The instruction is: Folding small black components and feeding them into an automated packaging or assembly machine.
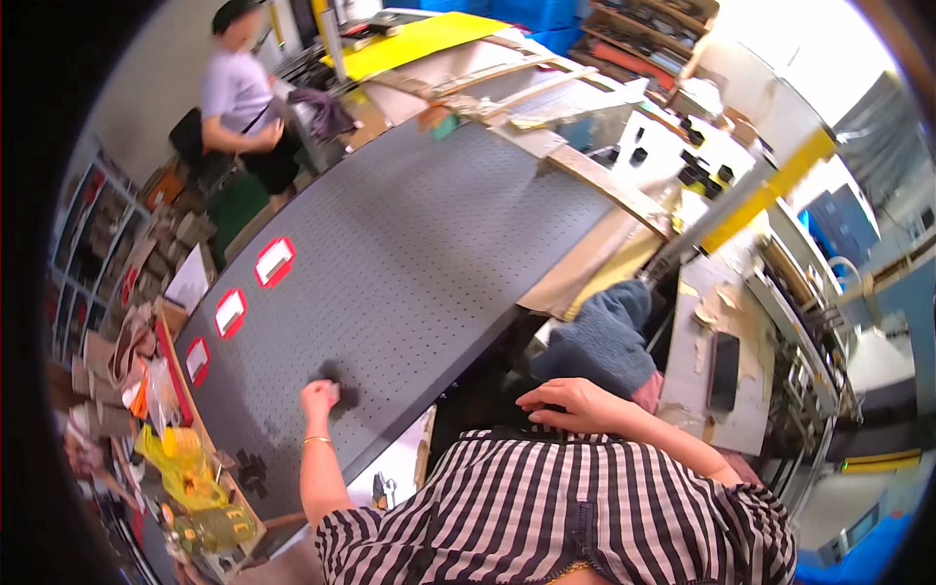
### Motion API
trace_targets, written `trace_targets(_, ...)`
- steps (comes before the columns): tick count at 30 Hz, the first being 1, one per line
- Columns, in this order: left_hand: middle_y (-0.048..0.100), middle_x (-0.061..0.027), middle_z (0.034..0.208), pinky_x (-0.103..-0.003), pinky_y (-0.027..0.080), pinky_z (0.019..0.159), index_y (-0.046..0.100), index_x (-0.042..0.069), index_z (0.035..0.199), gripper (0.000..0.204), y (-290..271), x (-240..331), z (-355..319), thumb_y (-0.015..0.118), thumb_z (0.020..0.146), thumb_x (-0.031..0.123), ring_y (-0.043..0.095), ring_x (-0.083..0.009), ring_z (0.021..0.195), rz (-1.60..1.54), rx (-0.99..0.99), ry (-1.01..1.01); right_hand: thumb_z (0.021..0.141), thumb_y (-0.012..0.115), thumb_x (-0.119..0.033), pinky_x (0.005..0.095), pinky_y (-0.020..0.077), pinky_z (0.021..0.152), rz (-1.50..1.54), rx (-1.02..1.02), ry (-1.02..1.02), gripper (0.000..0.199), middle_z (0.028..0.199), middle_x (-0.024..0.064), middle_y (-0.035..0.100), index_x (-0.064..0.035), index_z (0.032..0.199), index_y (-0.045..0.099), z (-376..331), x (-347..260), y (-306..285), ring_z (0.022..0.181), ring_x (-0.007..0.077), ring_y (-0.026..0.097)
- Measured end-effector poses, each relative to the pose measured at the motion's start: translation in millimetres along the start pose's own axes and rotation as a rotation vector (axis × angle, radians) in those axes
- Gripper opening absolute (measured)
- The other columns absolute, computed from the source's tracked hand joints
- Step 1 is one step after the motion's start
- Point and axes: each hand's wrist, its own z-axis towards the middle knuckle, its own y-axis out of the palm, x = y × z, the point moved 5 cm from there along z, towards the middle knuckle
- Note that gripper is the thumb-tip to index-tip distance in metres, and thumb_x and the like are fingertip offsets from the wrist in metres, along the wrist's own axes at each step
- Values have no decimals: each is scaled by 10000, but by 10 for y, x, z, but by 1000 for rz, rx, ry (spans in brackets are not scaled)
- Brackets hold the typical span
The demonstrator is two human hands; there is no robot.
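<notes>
Left hand (318, 399) over the gray perforated tabletop (419, 253): we see its fingers curled in and drawn together near the tabletop's near edge, the dotted surface lying directly beneath them. At their right side we note a small pale patch (335, 392), too blurred for us to tell whether the fingers are clamped on something, and we cannot tell whether they touch the surface. A dark smudge lies just beside the hand.

3 white pieces with red rims (230, 313) lie in a row along the tabletop's left side, to the left of and beyond these fingers, apart from them.

Right hand (567, 404): we find it in front of the striped top (546, 497), its fingers loosely bent and slightly apart, with nothing seen between them. A gray-blue cloth (600, 336) lies just beyond it, off the tabletop's right side.

Farther off, we see 1 other person (239, 107) standing past the tabletop's left side, and a yellow sheet (419, 45) beyond its far end.
</notes>
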Motion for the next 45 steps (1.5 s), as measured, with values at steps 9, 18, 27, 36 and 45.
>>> trace_targets(9, 677, -70, 827, -307, 495, 687, 694, 36, 879, 94, 3320, 3704, -3111, 706, 826, 113, 626, -193, 737, 231, -961, 1344, 839, 667, -56, 380, 467, 909, -246, 895, -65, 376, 1149, 132, 640, -44, 1208, 594, -2065, -2, -1019, 1064, 293, 598)
trace_targets(18, 672, -67, 830, -312, 503, 699, 707, 64, 904, 101, 4927, 4118, -5332, 717, 811, 100, 645, -202, 775, 157, -1462, 1639, 888, 658, -179, 371, 443, 955, -197, 1112, 194, 306, 1122, 137, 652, -52, 1165, 640, -4082, 274, -967, 1085, 277, 589)
trace_targets(27, 650, -54, 1027, -344, 479, 805, 696, 93, 965, 239, 5970, 4171, -5851, 789, 765, 183, 596, -225, 963, 369, -1664, 1564, 853, 704, -219, 346, 438, 960, 113, 1310, 204, 411, 1140, 111, 642, -35, 1207, 603, -4981, 721, -1201, 1080, 240, 591)
trace_targets(36, 617, -64, 1076, -373, 425, 935, 663, 96, 1058, 439, 6970, 4410, -5962, 831, 653, 111, 536, -245, 1044, 97, -1422, 1691, 804, 729, -244, 387, 437, 926, -520, 1369, 261, 529, 1102, 87, 648, -58, 1268, 557, -5584, 990, -2167, 1037, 284, 570)
trace_targets(45, 686, -59, 1005, -239, 510, 673, 485, 73, 1335, 657, 8929, 5398, -5925, 796, 761, 147, 618, -114, 778, -1, -1472, 1184, 917, 660, -219, 246, 492, 842, 15, 1407, 260, 515, 1062, 95, 672, 8, 1337, 466, -6379, 2181, -3952, 959, 123, 618)
